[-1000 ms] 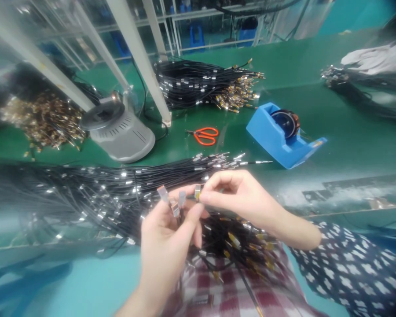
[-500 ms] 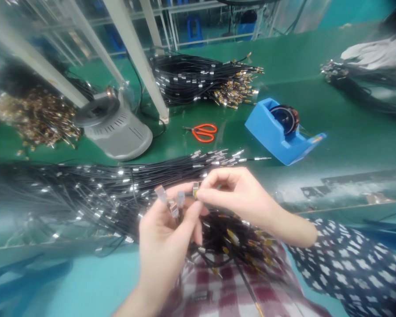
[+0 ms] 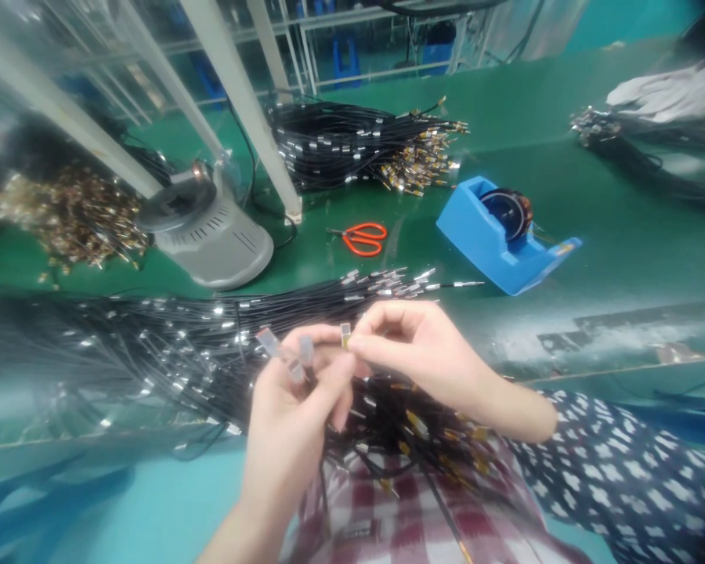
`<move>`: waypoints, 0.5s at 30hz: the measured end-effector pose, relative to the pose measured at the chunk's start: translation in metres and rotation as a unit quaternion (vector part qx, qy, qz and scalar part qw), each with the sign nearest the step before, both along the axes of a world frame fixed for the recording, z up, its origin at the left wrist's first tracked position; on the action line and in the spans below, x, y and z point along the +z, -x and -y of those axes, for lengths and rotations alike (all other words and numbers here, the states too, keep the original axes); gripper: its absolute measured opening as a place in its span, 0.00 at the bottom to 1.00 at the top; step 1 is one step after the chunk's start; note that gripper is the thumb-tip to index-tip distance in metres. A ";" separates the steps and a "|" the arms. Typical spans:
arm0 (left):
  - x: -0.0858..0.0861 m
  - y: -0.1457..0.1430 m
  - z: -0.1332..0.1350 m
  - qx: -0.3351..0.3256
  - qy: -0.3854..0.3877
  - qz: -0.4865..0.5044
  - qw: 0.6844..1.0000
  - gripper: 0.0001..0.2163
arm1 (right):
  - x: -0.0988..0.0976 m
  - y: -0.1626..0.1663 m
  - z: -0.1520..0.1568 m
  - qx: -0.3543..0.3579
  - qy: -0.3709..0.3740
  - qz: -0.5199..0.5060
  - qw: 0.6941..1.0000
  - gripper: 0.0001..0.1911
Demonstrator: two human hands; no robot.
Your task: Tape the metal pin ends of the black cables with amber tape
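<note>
My left hand (image 3: 294, 423) is curled around several small connectors; grey metal ends (image 3: 269, 342) stick up between its fingers, slightly smeared. In the fingertips of my right hand (image 3: 435, 356) is a small rectangular metal connector (image 3: 345, 330) with a yellowish lower part. The thumb and forefinger of my left hand meet the right fingertips just beneath it. Whether a wire runs down from this connector is hidden by the fingers. Below both hands, a bundle of black cables (image 3: 381, 415) with yellow-banded ends lies on the lap over a checked cloth.
Black cables (image 3: 211, 321) with silver ends lie along the table's near edge. Behind them are orange-handled snips (image 3: 365, 239), a blue tape dispenser (image 3: 475, 227), a grey round-topped device (image 3: 215, 243), another cable bundle (image 3: 341, 149) and a brass-coloured heap (image 3: 76, 211). White posts (image 3: 240, 102) stand upright.
The connectors in my left hand have shifted left and tilted. My left fingers have moved slightly. My right hand keeps its pinch on the small connector, almost in place.
</note>
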State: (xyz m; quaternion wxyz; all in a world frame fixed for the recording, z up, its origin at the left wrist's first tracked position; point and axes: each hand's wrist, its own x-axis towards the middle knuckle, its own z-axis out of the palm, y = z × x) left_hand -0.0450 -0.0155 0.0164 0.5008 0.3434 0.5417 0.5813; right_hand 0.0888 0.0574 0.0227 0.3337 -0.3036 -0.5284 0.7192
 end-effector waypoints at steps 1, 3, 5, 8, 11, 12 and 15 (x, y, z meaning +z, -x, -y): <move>-0.001 0.001 0.000 0.000 0.013 0.000 1.000 0.07 | 0.001 0.000 0.000 -0.006 -0.002 0.005 1.000 0.07; -0.001 0.003 0.001 0.002 0.036 0.010 0.999 0.07 | 0.001 0.000 0.000 -0.012 -0.014 0.014 1.000 0.06; 0.000 0.005 0.001 0.007 0.049 0.027 0.998 0.07 | 0.001 0.000 -0.001 -0.012 -0.027 0.019 0.999 0.06; 0.002 0.007 0.000 0.009 0.045 0.042 0.998 0.06 | -0.004 -0.001 -0.004 -0.014 -0.016 0.014 1.000 0.10; 0.003 0.008 -0.001 0.008 0.040 0.052 0.998 0.05 | -0.008 -0.002 -0.006 -0.035 0.003 0.008 0.999 0.14; 0.003 0.008 -0.001 0.007 0.039 0.053 0.998 0.05 | -0.009 -0.002 -0.006 -0.040 0.000 0.007 0.999 0.14; 0.003 0.008 -0.001 0.005 0.038 0.044 0.998 0.05 | -0.007 0.000 -0.006 -0.027 -0.026 0.006 0.999 0.12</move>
